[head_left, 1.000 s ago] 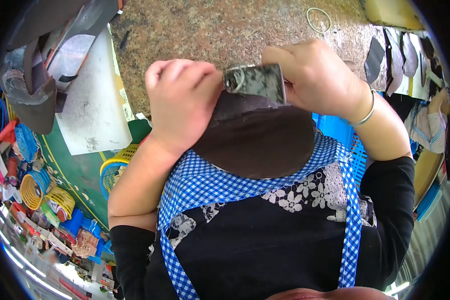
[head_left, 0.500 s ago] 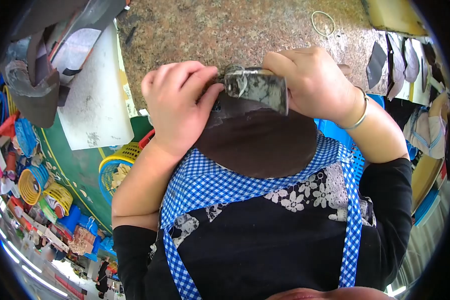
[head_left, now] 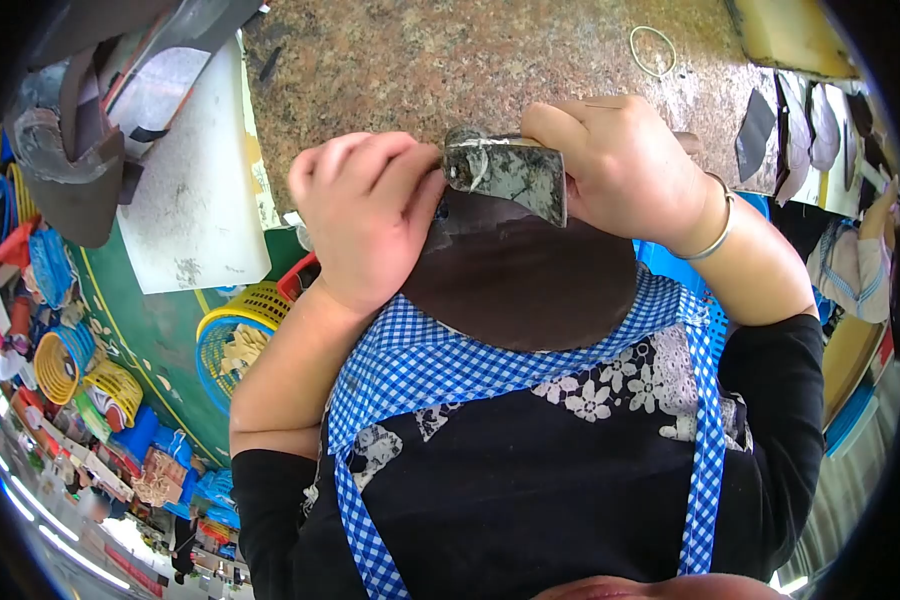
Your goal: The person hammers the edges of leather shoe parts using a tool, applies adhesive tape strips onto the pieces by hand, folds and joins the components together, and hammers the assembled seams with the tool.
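Head view: dn. onto lap & worktop (head_left: 370, 60), 1 person, both hands raised above brown piece (head_left: 530, 290).
Brown piece: flat, rounded lower edge, upper end partly hidden by tool & L. hand; lies against blue-white checked apron (head_left: 440, 370).
R. hand (head_left: 625, 165): fingers closed, gripping hammer-like tool (head_left: 505, 172); metal bangle (head_left: 720, 232) at wrist.
Hammer-like tool: blotchy grey metal head over upper part of brown piece, btwn. hands; handle end out past R. hand. Contact w/ brown piece: can't tell.
L. hand (head_left: 370, 205): at upper L. edge of brown piece, fingers bent, thumb & fingertips beside tool head; pinch or loose, can't tell.
White block (head_left: 190, 205): L. of brown piece, dark smudges on surface.
Dark parts (head_left: 75, 185): far upper L. of brown piece, stacked & overlapping.
Yellow basket (head_left: 255, 301) & blue basket (head_left: 206, 352): L. of brown piece, adjacent, w/ pale scraps (head_left: 244, 348).
Blue crate (head_left: 670, 264): just R. of brown piece, partly hidden by R. arm.
Pale ring (head_left: 653, 74): on worktop, beyond brown piece, upper R.
Dark cut shapes (head_left: 755, 137): far upper R. of brown piece, in a row.
Co-worker's arm (head_left: 875, 220): R. periphery, well apart from brown piece.
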Motion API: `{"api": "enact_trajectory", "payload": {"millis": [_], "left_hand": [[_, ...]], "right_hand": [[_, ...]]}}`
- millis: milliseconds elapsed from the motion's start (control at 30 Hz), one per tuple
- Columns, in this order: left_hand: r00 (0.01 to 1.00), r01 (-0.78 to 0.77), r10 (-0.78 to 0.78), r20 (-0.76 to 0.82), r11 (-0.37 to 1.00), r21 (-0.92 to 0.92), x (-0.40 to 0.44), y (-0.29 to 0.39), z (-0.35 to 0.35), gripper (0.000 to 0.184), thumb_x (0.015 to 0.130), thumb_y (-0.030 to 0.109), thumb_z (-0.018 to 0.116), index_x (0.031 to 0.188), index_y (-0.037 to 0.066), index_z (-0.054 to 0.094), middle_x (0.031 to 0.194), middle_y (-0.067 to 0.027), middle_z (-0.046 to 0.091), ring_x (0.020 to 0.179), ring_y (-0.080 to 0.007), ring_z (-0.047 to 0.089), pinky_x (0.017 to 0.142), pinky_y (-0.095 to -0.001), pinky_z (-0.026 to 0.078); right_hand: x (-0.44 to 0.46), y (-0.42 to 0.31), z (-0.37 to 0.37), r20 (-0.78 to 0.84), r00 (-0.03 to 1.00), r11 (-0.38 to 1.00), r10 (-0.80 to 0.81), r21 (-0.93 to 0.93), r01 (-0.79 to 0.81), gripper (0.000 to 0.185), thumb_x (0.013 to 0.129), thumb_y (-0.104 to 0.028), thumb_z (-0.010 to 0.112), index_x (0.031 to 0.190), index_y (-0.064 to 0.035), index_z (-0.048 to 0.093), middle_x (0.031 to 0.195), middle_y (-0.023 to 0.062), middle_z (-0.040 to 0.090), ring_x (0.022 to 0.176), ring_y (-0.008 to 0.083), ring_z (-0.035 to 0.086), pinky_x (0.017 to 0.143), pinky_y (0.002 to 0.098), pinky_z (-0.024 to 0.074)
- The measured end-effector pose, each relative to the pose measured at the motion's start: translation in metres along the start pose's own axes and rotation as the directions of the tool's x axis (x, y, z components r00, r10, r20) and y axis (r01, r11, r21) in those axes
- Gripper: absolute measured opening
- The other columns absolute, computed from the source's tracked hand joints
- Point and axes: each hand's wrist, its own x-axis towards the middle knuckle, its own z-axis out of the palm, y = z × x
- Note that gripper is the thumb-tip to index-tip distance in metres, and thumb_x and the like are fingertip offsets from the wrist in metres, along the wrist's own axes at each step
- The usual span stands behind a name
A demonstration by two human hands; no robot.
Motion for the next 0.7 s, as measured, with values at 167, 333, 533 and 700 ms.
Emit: {"api": "enact_trajectory", "payload": {"millis": [167, 333, 533, 700], "left_hand": [[0.997, -0.047, 0.05, -0.051, 0.997, 0.058, -0.008, 0.001, 0.006, 0.019, 0.069, 0.021, 0.08, 0.084, 0.015, 0.071, 0.089, 0.0039, 0.063, 0.091, -0.0194, 0.057, 0.084, -0.0401, 0.034], [0.996, 0.027, -0.034, -0.08, 0.996, -0.088, -0.011, 0.003, 0.011, 0.017, 0.069, 0.016, 0.079, 0.084, 0.013, 0.071, 0.086, 0.003, 0.063, 0.088, -0.0195, 0.058, 0.083, -0.0397, 0.034], [0.998, -0.012, 0.009, -0.06, 0.999, -0.052, -0.011, 0.006, 0.011, 0.017, 0.066, 0.012, 0.079, 0.079, 0.008, 0.069, 0.086, -0.0044, 0.062, 0.089, -0.0238, 0.059, 0.078, -0.0379, 0.038], [0.999, -0.024, 0.023, -0.044, 1.0, -0.017, -0.012, 0.008, 0.006, 0.015, 0.071, 0.015, 0.077, 0.084, 0.01, 0.071, 0.088, 0.002, 0.063, 0.09, -0.0202, 0.058, 0.085, -0.0411, 0.034]], "right_hand": [[-0.002, 0.005, 0.001, -0.013, 1.0, 1.0, 0.018, 0.022, -0.018, 0.029, 0.085, -0.03, 0.069, 0.084, -0.0068, 0.052, 0.058, 0.0112, 0.057, 0.054, 0.032, 0.061, 0.05, 0.041, 0.0484], [0.001, 0.0, -0.005, -0.049, 0.998, 0.998, 0.043, 0.049, -0.04, 0.03, 0.084, -0.03, 0.07, 0.084, -0.0061, 0.052, 0.06, 0.0126, 0.058, 0.056, 0.0321, 0.062, 0.051, 0.0413, 0.0485], [0.004, 0.003, -0.002, -0.079, 0.996, 0.999, 0.037, 0.023, -0.035, 0.029, 0.083, -0.028, 0.071, 0.083, -0.0061, 0.052, 0.063, 0.0117, 0.059, 0.059, 0.0317, 0.062, 0.051, 0.0407, 0.049], [0.008, -0.007, -0.006, -0.012, 0.998, 0.998, 0.056, -0.037, -0.056, 0.03, 0.083, -0.03, 0.071, 0.084, -0.0065, 0.052, 0.062, 0.0104, 0.058, 0.058, 0.0302, 0.062, 0.051, 0.0396, 0.049]]}}
